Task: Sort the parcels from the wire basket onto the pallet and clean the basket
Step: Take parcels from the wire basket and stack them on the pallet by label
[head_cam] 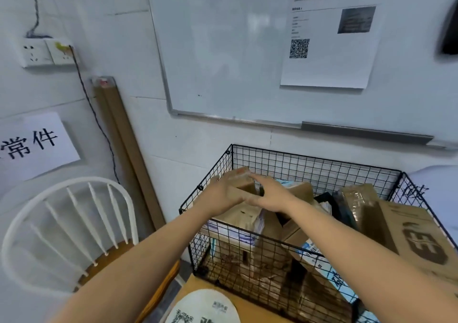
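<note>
2 bare forearms reach away from the camera and meet at the far-left corner of the wire basket [317, 160]. There the left hand [223, 194] and the right hand [269, 195] hold 1 small parcel [244, 181] between them. The left hand holds its left side, next to the basket's left wall. The right hand holds its right side, with a finger lying along the top. Both seem wrapped onto the cardboard, though blur softens the fingers.

The small parcel sits on top of the pile, about level with the rim and directly ahead of both hands, so neither hand is nearer. Blur hides its long axis. Since it is the top piece, I judge the way out is straight up and back towards the person, over the near rim.

Counts:
- 1 basket, standing on a brown surface [250, 305] that also carries 1 round white label [205, 308].
- 2 hands on 1 parcel.
- At least 5 more parcels inside, among them 1 large flat box [421, 238] leaning on the right wall. Those seen through the mesh cannot be told apart.
- 1 white chair [74, 223] to the left.
- 1 whiteboard [223, 50] on the wall.

The pallet is not in view, so the carrying direction cannot be told.
</note>
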